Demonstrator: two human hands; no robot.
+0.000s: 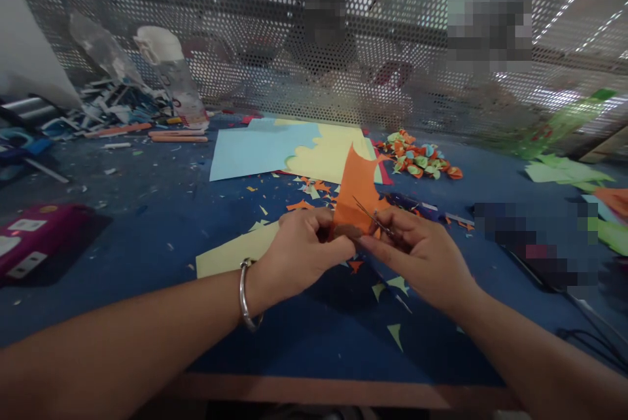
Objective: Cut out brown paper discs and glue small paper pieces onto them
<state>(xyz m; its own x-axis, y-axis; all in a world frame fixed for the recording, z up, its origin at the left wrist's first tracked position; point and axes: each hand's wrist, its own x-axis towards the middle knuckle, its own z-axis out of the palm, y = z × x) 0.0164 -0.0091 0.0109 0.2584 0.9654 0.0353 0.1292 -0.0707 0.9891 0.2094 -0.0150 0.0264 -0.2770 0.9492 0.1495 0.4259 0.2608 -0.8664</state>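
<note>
My left hand (299, 246), a silver bangle at its wrist, pinches the lower left edge of an orange sheet of paper (357, 178) between thumb and fingers. The sheet stands upright above the table, its top and right edges cut into curved notches. In my right hand (424, 250) are small scissors (373, 216); their thin blades lie across the paper's lower part, while the handles are mostly hidden by my fingers. Beneath the left hand lies a pale yellow sheet (230, 253). Orange and green paper scraps (395, 336) are scattered around both hands.
Blue and yellow sheets (260, 148) lie farther back, beside a heap of small curled paper pieces (422, 157). A bottle (181, 83) and a purple box (42, 237) stand left. Green paper (564, 170) lies right. A perforated metal screen (235, 34) closes the back.
</note>
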